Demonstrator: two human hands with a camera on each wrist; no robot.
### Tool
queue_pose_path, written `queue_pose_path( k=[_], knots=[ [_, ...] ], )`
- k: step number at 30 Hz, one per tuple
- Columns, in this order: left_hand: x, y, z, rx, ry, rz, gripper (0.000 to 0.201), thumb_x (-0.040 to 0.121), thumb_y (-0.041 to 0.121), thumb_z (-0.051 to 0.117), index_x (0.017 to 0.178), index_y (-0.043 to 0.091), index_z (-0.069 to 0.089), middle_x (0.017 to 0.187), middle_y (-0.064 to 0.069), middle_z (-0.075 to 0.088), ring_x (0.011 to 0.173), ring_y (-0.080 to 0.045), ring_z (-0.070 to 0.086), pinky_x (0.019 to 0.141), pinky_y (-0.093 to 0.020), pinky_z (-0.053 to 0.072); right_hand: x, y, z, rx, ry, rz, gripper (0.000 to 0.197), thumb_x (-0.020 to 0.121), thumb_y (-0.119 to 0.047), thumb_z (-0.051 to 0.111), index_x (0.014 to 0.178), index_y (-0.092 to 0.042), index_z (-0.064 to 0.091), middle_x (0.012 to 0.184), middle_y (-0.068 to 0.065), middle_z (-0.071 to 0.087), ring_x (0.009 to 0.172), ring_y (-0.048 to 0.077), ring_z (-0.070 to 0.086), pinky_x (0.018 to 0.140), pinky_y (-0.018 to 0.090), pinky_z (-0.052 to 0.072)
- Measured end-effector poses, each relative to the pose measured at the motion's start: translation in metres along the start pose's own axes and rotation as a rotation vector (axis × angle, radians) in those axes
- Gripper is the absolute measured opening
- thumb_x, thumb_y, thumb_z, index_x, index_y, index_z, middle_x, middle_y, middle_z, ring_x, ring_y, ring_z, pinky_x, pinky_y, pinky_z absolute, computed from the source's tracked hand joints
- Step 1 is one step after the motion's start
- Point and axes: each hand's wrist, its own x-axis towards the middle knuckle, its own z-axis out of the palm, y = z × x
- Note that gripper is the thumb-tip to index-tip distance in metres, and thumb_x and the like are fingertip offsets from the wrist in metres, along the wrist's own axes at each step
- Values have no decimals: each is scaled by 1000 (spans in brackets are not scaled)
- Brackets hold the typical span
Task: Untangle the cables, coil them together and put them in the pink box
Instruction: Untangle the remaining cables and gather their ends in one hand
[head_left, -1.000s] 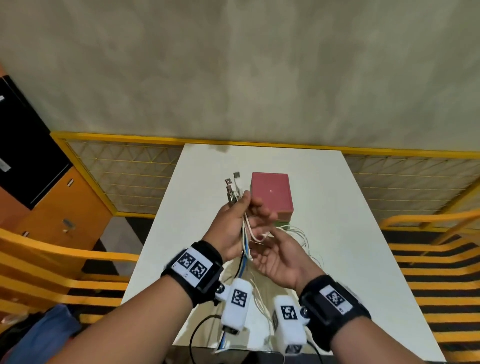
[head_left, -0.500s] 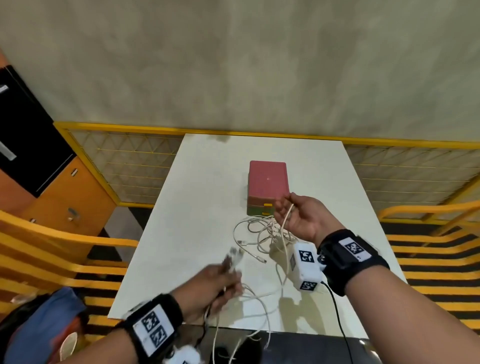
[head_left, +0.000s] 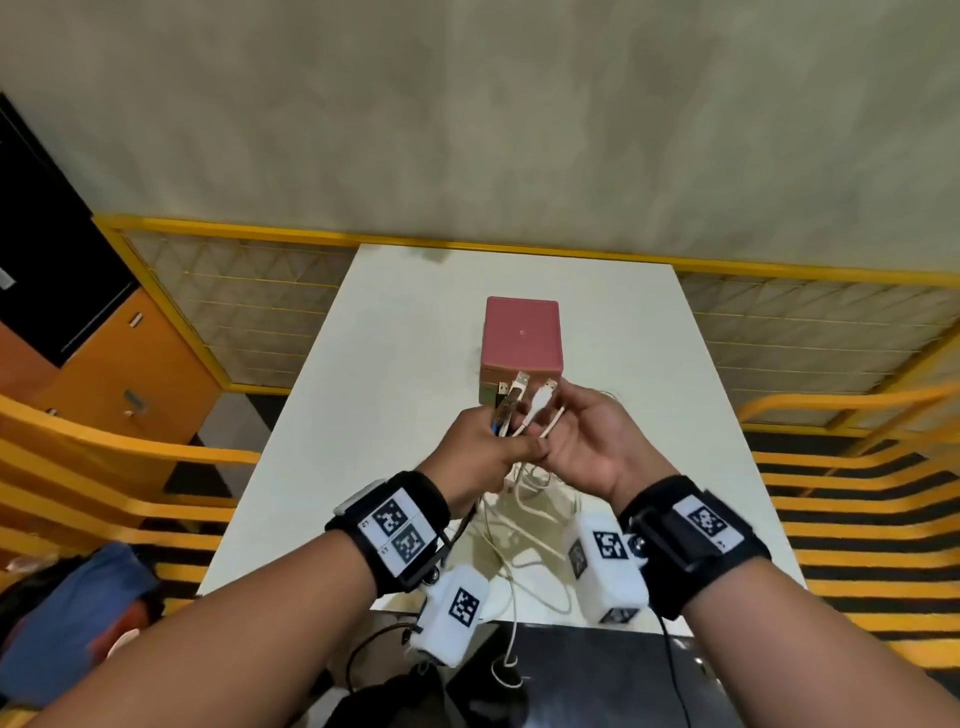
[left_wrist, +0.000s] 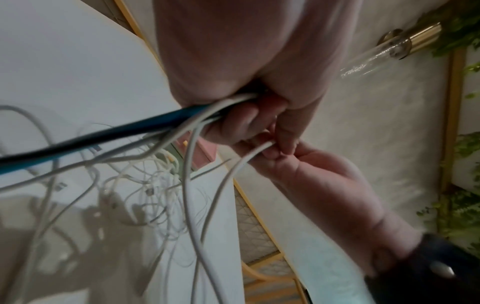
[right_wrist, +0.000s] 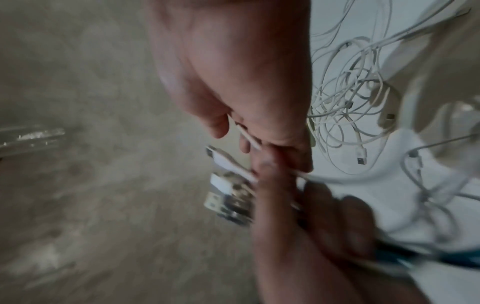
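Note:
The closed pink box (head_left: 522, 332) stands mid-table. Just in front of it my left hand (head_left: 506, 441) grips a bundle of cables (left_wrist: 182, 117), one black-and-blue and the rest white, with their USB plugs (head_left: 511, 397) pointing up. My right hand (head_left: 553, 441) touches the left hand and pinches one white cable (head_left: 543, 415) beside the bundle; the same pinch shows on the white cable (right_wrist: 246, 137) in the right wrist view. The remaining lengths hang down into a loose tangle (right_wrist: 350, 98) on the white table (head_left: 363, 415).
Yellow mesh railings (head_left: 234, 312) run along the table's left, far and right sides. An orange cabinet (head_left: 130, 374) stands at the left. Some cable hangs over the table's near edge (head_left: 511, 649). A pale wall lies beyond.
The hands were apart, left low near the front edge, right by the box. They have come together in front of the box, the left raising the plug ends upright.

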Motion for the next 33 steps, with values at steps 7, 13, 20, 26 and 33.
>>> queue_pose_path(
  k=[7, 13, 20, 26, 33],
  knots=[
    [-57, -55, -38, 268, -278, -152, 22, 73, 2, 78, 72, 19, 63, 60, 8, 61, 49, -9, 47, 49, -21, 36, 5, -33, -22, -11, 130, -14, 24, 101, -12, 37, 83, -12, 53, 101, 10, 74, 78, 25, 77, 84, 44, 51],
    [-84, -71, -73, 512, -433, -191, 18, 77, 25, 83, 84, 12, 72, 80, 8, 69, 73, -6, 65, 77, -23, 50, 9, -33, -32, -38, 191, -45, 24, 104, -14, 36, 90, -16, 56, 81, 9, 77, 75, 25, 77, 82, 45, 49],
    [-26, -12, -30, 38, 116, 51, 20, 84, 11, 78, 85, 11, 58, 53, 13, 52, 39, -4, 41, 39, -17, 32, -2, 24, -14, -157, 53, 19, 20, 101, -20, 42, 102, -14, 60, 96, 13, 73, 83, 26, 70, 75, 41, 51],
    [-13, -21, 7, 58, 78, 36, 19, 64, 13, 78, 76, 16, 65, 72, 3, 66, 68, -15, 63, 63, -29, 54, -17, 37, -9, -102, -58, 83, 33, 100, -24, 41, 98, -7, 69, 84, 8, 74, 72, 24, 70, 69, 37, 57],
    [-32, -40, -24, 248, -203, -174, 16, 77, 4, 80, 82, 11, 67, 65, 0, 56, 46, -9, 41, 40, -17, 28, -27, 14, -40, -169, 132, 66, 9, 98, -17, 52, 100, -17, 60, 87, 7, 74, 75, 24, 75, 68, 43, 58]
  ],
)
